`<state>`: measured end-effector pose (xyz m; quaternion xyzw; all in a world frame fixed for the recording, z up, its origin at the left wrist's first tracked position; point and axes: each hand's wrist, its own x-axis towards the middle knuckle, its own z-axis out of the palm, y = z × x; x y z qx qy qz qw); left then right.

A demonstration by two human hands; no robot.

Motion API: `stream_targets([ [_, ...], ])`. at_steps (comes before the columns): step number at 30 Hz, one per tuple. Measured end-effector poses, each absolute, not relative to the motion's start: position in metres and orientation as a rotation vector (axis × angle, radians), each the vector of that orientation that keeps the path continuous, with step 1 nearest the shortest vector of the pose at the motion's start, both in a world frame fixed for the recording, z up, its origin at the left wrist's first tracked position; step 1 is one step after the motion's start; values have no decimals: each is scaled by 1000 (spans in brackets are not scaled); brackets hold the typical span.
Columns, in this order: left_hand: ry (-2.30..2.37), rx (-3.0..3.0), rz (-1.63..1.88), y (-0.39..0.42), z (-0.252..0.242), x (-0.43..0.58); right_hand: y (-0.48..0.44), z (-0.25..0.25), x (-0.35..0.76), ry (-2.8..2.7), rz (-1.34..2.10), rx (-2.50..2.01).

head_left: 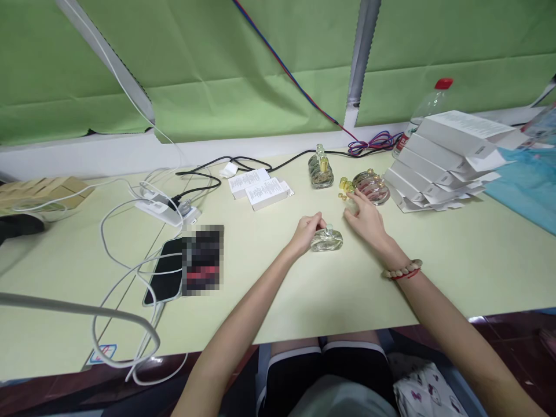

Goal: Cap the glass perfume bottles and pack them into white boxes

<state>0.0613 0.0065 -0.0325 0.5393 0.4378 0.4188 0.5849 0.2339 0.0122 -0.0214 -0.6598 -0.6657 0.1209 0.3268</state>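
My left hand (307, 231) is closed at the left side of a clear oval perfume bottle (326, 240), which stands on the table with a pale top. My right hand (367, 219) reaches over a small group of gold caps (343, 184), its thumb and forefinger apart. A pale, see-through piece (357, 205) shows between them; whether they touch it I cannot tell. Just beyond this hand lie several oval bottles (371, 186) with a pinkish tint. Farther back, more clear bottles (320, 171) stand in a row, the nearest with a gold cap.
White boxes (452, 153) are stacked at the right, before a water bottle (423, 113) with a red cap. Two flat white boxes (266, 192) lie left of centre. A phone (164, 272), a power strip (165, 211) and looping white cables (102, 237) occupy the left side.
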Motion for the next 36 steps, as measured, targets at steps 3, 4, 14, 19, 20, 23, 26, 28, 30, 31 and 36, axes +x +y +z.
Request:
stream_targets([
  [3, 1009, 1230, 973, 5, -31, 61, 11, -23, 233, -1779, 245, -1712],
  [4, 1001, 1217, 968, 5, -30, 61, 11, -23, 233, -1783, 228, -1699],
  [14, 732, 1218, 1033, 0, -10, 49, 10, -20, 233, -1720, 268, -1690],
  [19, 645, 1278, 937, -2, -1, 40, 11, -21, 233, -1705, 266, -1662],
  [20, 633, 1289, 925, -2, -1, 39, 11, -22, 234, -1706, 272, -1666],
  [23, 622, 1294, 907, 0, -2, 38, 12, -23, 234, -1707, 285, -1682],
  [26, 633, 1278, 902, 0, -4, 38, 13, -24, 235, -1717, 290, -1677],
  [28, 637, 1268, 898, 1, -5, 39, 13, -25, 235, -1732, 291, -1667],
  [30, 636, 1260, 888, 1, -6, 39, 13, -25, 235, -1743, 286, -1659],
  [31, 633, 1256, 881, 1, -6, 39, 13, -25, 235, -1746, 284, -1656],
  [36, 596, 1238, 850, 2, -6, 39, 13, -27, 236, -1742, 299, -1655],
])
